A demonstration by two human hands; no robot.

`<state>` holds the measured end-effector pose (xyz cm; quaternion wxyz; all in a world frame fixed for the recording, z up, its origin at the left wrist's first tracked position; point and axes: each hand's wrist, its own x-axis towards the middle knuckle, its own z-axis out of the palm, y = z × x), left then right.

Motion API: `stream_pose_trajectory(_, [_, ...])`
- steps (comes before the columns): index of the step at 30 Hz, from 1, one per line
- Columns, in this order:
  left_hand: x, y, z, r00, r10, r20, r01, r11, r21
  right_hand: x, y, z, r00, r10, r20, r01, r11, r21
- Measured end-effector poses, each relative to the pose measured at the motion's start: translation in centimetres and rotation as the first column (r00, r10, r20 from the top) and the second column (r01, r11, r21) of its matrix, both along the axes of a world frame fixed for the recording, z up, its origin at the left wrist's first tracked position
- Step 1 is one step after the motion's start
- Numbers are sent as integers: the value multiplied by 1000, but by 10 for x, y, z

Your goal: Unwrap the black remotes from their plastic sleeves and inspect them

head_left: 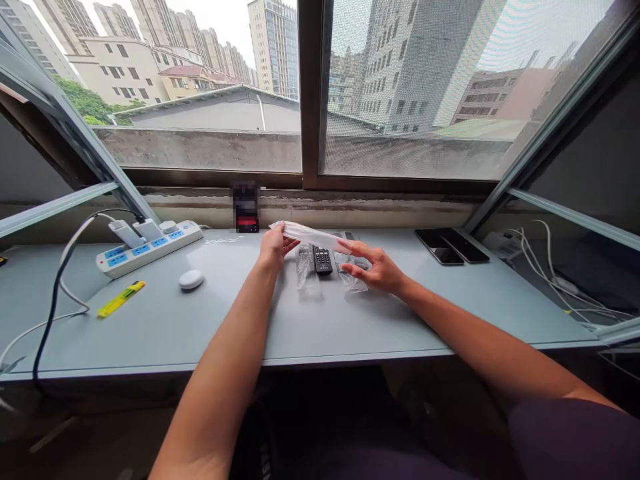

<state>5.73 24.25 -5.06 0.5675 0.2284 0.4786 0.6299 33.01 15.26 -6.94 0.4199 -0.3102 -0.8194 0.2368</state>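
My left hand (274, 247) pinches one end of a white translucent plastic strip (310, 235), holding it above the table. The strip's other end reaches the fingertips of my right hand (375, 268), whose fingers are spread. Whether those fingers grip it is unclear. Below the strip lie a black remote control (323, 260) and a clear plastic bag (303, 268). Another crumpled clear plastic bag (353, 282) lies under my right hand.
On the grey table (165, 333) stand a white power strip (150, 248) with plugs, a white round object (191, 279) and a yellow marker (121, 299). Two dark smartphones (451, 246) lie at right. Cables trail at both sides. A window runs behind.
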Motion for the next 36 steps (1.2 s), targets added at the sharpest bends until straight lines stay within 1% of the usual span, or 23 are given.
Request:
stream_pose_trajectory(2, [-2,-1,0,1000,-6,-29,6,1000,-7,0,1,-1,1000,9,3,-9,1000,2])
stream_pose_trajectory(4, [-4,-1,0,999,-11,-40,12,1000,19,0,2,-2,1000,14,-9,-14,1000,-14])
stream_pose_trajectory(6, [-6,-1,0,999,-7,-32,8,999,42,0,3,-3,1000,17,-24,-17,999,-31])
stream_pose_trajectory(10, [-8,-3,3,1000,-11,-18,11,999,44,1,3,-4,998,13,-58,-19,995,-97])
stream_pose_trajectory(11, [-7,-4,4,999,-39,-17,40,998,54,1,3,-4,997,6,-71,-15,992,-123])
stream_pose_trajectory(12, [-6,-6,6,995,-93,-18,94,993,72,1,2,-3,996,0,-88,-13,989,-150])
stream_pose_trajectory(13, [-5,-9,7,985,-173,-25,175,980,97,1,2,-3,994,-4,-107,-15,984,-178])
stream_pose_trajectory(14, [-4,-12,7,961,-276,-38,278,952,126,0,2,-2,992,0,-126,-26,978,-208])
stream_pose_trajectory(15, [-3,-15,7,919,-390,-60,395,906,155,0,2,-1,989,13,-144,-47,971,-236])
stream_pose_trajectory(17, [-1,-21,6,799,-588,-125,600,776,195,-1,2,0,984,51,-174,-98,956,-277])
stream_pose_trajectory(18, [-1,-23,5,749,-644,-159,663,721,202,-1,1,0,981,65,-182,-116,951,-286])
stream_pose_trajectory(19, [-1,-24,4,719,-669,-187,695,689,205,-2,1,0,980,67,-189,-119,952,-283])
stream_pose_trajectory(20, [-1,-24,2,714,-669,-206,700,683,207,-2,1,-1,979,54,-194,-105,958,-265])
stream_pose_trajectory(21, [-2,-23,1,733,-647,-209,680,701,215,-3,1,-1,981,26,-195,-72,970,-231])
stream_pose_trajectory(22, [-3,-21,1,771,-607,-194,637,736,228,-4,1,-2,982,-11,-189,-23,983,-182])
stream_pose_trajectory(24, [-4,-17,1,859,-498,-123,512,821,251,-7,2,-3,986,-76,-148,70,996,-46])
stream_pose_trajectory(25, [-4,-15,2,895,-438,-82,444,860,252,-8,3,-4,991,-82,-110,86,996,29])
stream_pose_trajectory(26, [-5,-13,2,921,-387,-45,385,889,246,-10,4,-5,996,-68,-59,73,993,96])
stream_pose_trajectory(27, [-5,-12,3,937,-348,-18,343,910,235,-12,5,-6,999,-35,1,34,988,148])
stream_pose_trajectory(29, [-4,-11,3,947,-321,15,310,927,212,-17,7,-10,991,35,129,-61,979,197])
stream_pose_trajectory(32, [-2,-11,0,948,-313,61,294,932,213,-25,10,-18,959,54,279,-113,973,201])
stream_pose_trajectory(34, [-2,-9,-2,953,-291,88,266,937,228,-28,11,-23,938,73,338,-146,970,195])
stream_pose_trajectory(36, [-1,-8,-2,957,-271,99,242,942,234,-30,12,-27,937,72,342,-147,969,200])
